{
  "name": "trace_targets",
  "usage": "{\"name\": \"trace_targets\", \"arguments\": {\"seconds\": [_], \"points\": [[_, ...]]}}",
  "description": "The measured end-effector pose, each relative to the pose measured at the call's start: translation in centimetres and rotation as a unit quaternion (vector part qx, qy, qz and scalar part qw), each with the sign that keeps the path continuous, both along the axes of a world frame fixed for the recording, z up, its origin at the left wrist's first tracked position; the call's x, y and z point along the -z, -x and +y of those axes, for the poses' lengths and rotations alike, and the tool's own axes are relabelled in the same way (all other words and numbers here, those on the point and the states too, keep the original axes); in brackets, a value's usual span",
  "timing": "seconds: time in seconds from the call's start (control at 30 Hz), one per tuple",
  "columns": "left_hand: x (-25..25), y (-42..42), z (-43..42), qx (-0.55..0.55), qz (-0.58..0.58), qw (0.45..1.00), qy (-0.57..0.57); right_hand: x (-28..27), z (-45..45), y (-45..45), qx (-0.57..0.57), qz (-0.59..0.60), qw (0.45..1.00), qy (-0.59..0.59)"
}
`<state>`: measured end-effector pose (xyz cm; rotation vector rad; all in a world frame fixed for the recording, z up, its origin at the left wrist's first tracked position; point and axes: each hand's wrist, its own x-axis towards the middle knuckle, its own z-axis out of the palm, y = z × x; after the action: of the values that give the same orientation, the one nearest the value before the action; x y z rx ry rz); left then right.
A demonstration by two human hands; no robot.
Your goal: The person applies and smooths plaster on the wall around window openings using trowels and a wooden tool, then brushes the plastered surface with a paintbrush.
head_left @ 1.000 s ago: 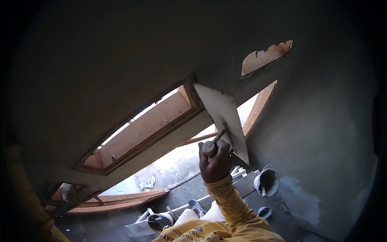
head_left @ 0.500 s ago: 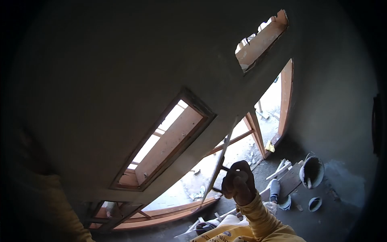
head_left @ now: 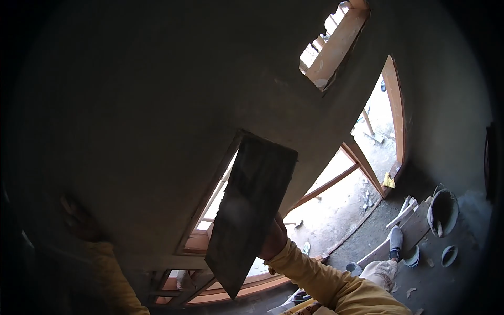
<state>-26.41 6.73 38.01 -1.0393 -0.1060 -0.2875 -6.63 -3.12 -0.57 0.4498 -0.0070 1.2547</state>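
Observation:
My right hand (head_left: 275, 240) is closed on the handle of a plastering trowel (head_left: 253, 205). Its dark, flat rectangular blade faces me and hides the handle and most of my fingers. Behind the blade is a narrow framed opening (head_left: 195, 247) in the dark grey plastered wall (head_left: 157, 131), partly covered from view. Over on the left, in shadow, my left hand (head_left: 81, 220) lies against the wall with its fingers stretched out, dim and slightly blurred.
A jagged opening (head_left: 336, 47) is higher in the wall. Beside it stands a wooden door frame (head_left: 397, 115). Below me, on the floor, are a bucket (head_left: 443, 212), a small bowl (head_left: 449, 256), wood pieces (head_left: 403, 212) and my shod foot (head_left: 396, 241).
My right hand has moved left and turned the trowel from edge-on to blade facing me, in front of the framed opening. The view has shifted, and my left hand now shows more.

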Motion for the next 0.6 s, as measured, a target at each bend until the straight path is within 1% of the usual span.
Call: {"name": "trace_targets", "arguments": {"seconds": [0.03, 0.07, 0.13, 0.17, 0.23, 0.27, 0.33, 0.37, 0.4, 0.43, 0.47, 0.53, 0.57, 0.6], "points": [[-0.1, 0.2, 0.2, 0.011, -0.011, 0.998, 0.066, -0.2, 0.3, 0.0, -0.008, -0.006, 1.000, 0.001], [-0.3, 0.6, 0.3, 0.010, -0.010, 0.998, 0.067, -0.6, 0.4, -0.3, 0.026, -0.082, 0.995, 0.055], [-0.5, 1.4, 0.5, 0.005, -0.050, 0.994, 0.102, -0.9, 0.6, -0.6, 0.057, -0.158, 0.980, 0.110], [-0.4, 1.5, 0.5, 0.004, -0.051, 0.993, 0.102, -0.9, 0.7, -0.6, 0.080, -0.177, 0.974, 0.120], [-0.2, 1.7, 0.3, 0.037, -0.178, 0.963, 0.201, -1.1, 0.9, -0.6, 0.102, -0.197, 0.967, 0.128], [-0.3, 1.9, 0.5, 0.036, -0.178, 0.963, 0.201, -1.3, 1.0, -0.6, 0.116, -0.199, 0.963, 0.143], [-0.5, 2.0, 0.7, 0.010, -0.062, 0.992, 0.105, -1.2, 1.1, -0.7, 0.129, -0.201, 0.958, 0.158], [-0.2, 1.6, 0.5, 0.009, -0.062, 0.992, 0.106, -0.9, 1.2, -0.8, 0.108, -0.192, 0.966, 0.137], [0.3, 0.9, 0.3, 0.059, -0.141, 0.971, 0.183, -0.7, 1.2, -0.8, 0.097, -0.187, 0.969, 0.127], [0.7, 0.4, 0.1, 0.108, -0.217, 0.935, 0.258, -0.6, 1.2, -0.8, 0.086, -0.182, 0.973, 0.117], [0.5, 0.8, 0.2, 0.108, -0.217, 0.935, 0.259, -0.6, 1.3, -0.8, 0.083, -0.182, 0.973, 0.112], [-0.1, 1.4, 0.5, 0.074, -0.179, 0.956, 0.218, -0.7, 1.4, -0.7, 0.080, -0.182, 0.974, 0.106], [-0.1, 1.2, 0.4, 0.063, -0.166, 0.963, 0.205, -0.9, 1.5, -0.5, 0.030, -0.078, 0.995, 0.062], [0.0, 0.7, 0.1, 0.068, -0.143, 0.966, 0.206, -1.2, 1.4, -0.6, 0.005, -0.025, 0.999, 0.040]]}}
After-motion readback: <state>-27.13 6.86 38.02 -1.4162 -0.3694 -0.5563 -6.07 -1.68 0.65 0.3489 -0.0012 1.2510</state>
